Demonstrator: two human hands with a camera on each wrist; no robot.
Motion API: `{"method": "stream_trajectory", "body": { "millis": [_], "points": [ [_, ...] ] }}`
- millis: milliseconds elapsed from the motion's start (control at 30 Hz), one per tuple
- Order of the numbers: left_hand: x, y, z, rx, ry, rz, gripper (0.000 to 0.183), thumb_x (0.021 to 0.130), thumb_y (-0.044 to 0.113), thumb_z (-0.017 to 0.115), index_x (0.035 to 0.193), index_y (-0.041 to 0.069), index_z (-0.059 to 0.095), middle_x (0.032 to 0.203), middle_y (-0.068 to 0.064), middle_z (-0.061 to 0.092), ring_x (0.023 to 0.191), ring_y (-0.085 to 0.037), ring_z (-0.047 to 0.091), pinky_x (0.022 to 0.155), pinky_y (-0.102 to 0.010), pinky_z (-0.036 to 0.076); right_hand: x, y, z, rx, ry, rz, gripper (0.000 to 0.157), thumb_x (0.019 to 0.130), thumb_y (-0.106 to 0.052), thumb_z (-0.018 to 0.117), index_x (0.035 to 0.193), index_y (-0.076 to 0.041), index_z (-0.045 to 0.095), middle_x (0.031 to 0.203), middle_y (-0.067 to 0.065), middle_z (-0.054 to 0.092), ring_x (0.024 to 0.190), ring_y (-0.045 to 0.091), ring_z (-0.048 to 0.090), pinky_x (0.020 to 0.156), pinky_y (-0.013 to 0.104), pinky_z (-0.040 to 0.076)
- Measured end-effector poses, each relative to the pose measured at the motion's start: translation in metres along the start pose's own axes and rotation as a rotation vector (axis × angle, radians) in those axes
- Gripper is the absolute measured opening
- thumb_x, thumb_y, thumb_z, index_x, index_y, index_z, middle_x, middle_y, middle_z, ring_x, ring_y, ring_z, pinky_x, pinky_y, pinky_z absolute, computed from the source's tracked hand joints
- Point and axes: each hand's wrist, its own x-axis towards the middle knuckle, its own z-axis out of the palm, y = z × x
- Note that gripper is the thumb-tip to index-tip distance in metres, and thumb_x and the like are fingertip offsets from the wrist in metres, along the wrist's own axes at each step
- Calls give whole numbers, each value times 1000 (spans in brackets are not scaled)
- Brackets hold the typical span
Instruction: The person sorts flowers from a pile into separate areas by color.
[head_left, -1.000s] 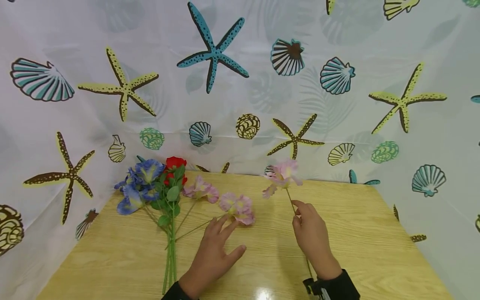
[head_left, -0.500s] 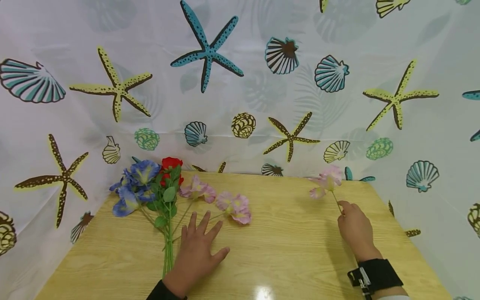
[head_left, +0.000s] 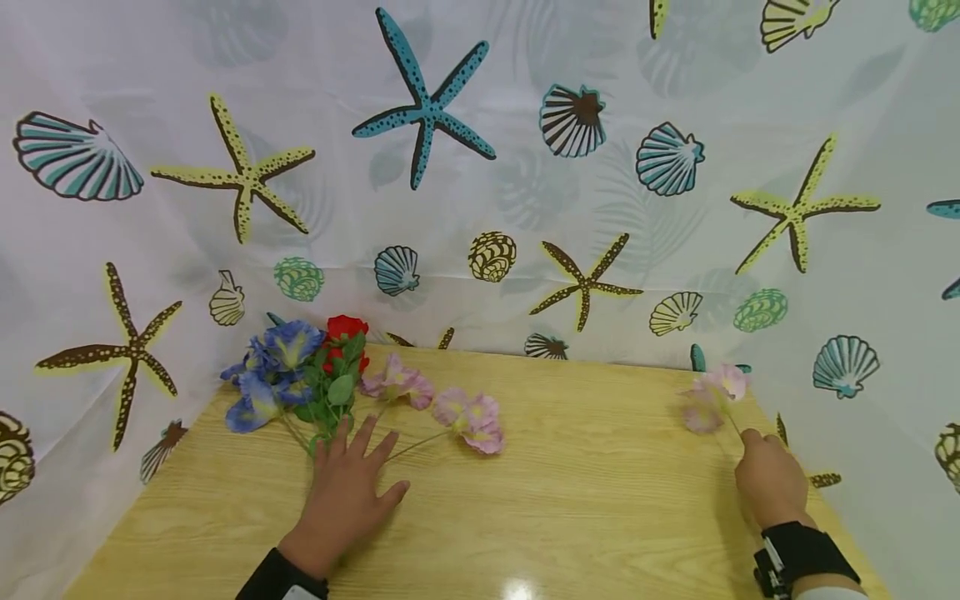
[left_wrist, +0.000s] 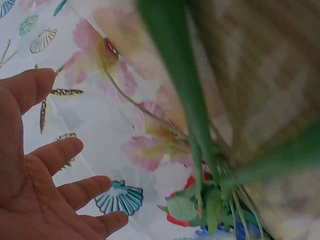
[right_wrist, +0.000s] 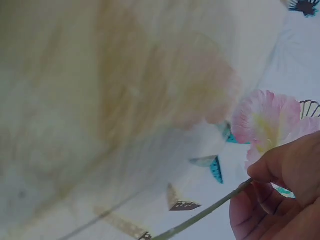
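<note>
In the head view my right hand (head_left: 772,479) pinches the thin stem of a pink artificial flower (head_left: 716,398) at the table's right side. The right wrist view shows thumb and fingers closed on that green stem (right_wrist: 210,210) just below the bloom. My left hand (head_left: 343,492), fingers straight and spread, is over the stems of the other flowers and hides part of them. Beneath and beyond it lie blue flowers (head_left: 273,371), red roses (head_left: 347,329) with green leaves, and two pink flowers (head_left: 474,419). In the left wrist view the green stems (left_wrist: 182,75) pass beside the left palm, ungrasped.
The light wooden table (head_left: 570,500) holds the flowers, most of them at its back left. A white cloth (head_left: 480,192) printed with starfish and shells hangs behind the table and along both sides.
My right hand has carried the pink flower rightward from mid-table to the right side. The left hand has shifted left, away from the pink blooms and onto the stems.
</note>
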Motion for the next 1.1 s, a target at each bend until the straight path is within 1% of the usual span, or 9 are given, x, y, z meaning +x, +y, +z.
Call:
{"method": "stream_trajectory", "body": {
  "millis": [100, 267, 400, 533, 667, 767, 900, 967, 1100],
  "points": [
    [0, -11, -4, -21, 20, -41, 67, 82, 48, 66, 139, 18, 51, 145, -21, 38, 132, -50, 25, 95, -73, 26, 2, 9, 2, -24, -5, 8, 33, 90, 7, 45, 122, 15, 48, 98, 43, 46, 49, 29, 46, 40, 40, 40],
    [1, -25, -9, -73, -21, -172, 63, 87, 33, 63, 141, 6, 46, 132, -27, 46, 116, -51, 40, 79, -61, 45, 6, 18, 6, -50, -2, 6, 34, 88, 6, 51, 120, 18, 47, 95, 41, 46, 50, 32, 46, 39, 43, 42],
    [-1, -31, -14, -112, -62, -260, 63, 86, 30, 65, 140, 2, 46, 121, -27, 51, 103, -48, 46, 74, -56, 46, 9, 20, 9, -62, -43, 20, 35, 89, 4, 51, 120, 18, 46, 96, 42, 46, 52, 35, 49, 40, 45, 44],
    [-3, -36, -17, -126, -111, -276, 61, 84, 28, 68, 134, -2, 50, 115, -29, 54, 93, -45, 53, 74, -55, 47, 13, 21, 12, -85, -118, 68, 36, 90, 2, 51, 123, 16, 45, 99, 42, 45, 54, 37, 50, 42, 47, 45],
    [-1, -40, -14, -144, -143, -276, 56, 82, 25, 70, 124, -9, 56, 110, -29, 59, 90, -42, 59, 72, -53, 50, 16, 23, 11, -107, -170, 93, 37, 91, 1, 52, 124, 15, 44, 100, 41, 45, 56, 38, 50, 43, 48, 46],
    [3, -42, -9, -177, -146, -284, 49, 81, 25, 71, 115, -10, 61, 98, -24, 65, 83, -37, 61, 65, -48, 51, 15, 23, 10, -111, -135, 88, 35, 92, 1, 50, 123, 15, 45, 98, 41, 45, 56, 41, 50, 42, 49, 45],
    [6, -41, -5, -207, -147, -322, 35, 79, 23, 72, 100, -3, 65, 82, -15, 65, 67, -29, 60, 53, -42, 47, 12, 22, 11, -111, -69, 75, 31, 93, 1, 48, 120, 15, 48, 96, 41, 47, 56, 42, 50, 41, 50, 44],
    [6, -40, -5, -197, -148, -336, 32, 78, 20, 72, 98, -2, 65, 81, -15, 65, 65, -28, 60, 51, -41, 46, 11, 24, 15, -109, -44, 60, 30, 92, 2, 49, 119, 15, 49, 94, 40, 49, 55, 41, 50, 41, 51, 44],
    [2, -38, -8, -180, -140, -335, 28, 77, 12, 72, 100, -4, 65, 83, -17, 65, 66, -31, 60, 52, -43, 47, 12, 26, 20, -104, -51, 45, 32, 91, -1, 51, 118, 15, 50, 93, 38, 50, 59, 42, 51, 46, 52, 46]
  ]
}}
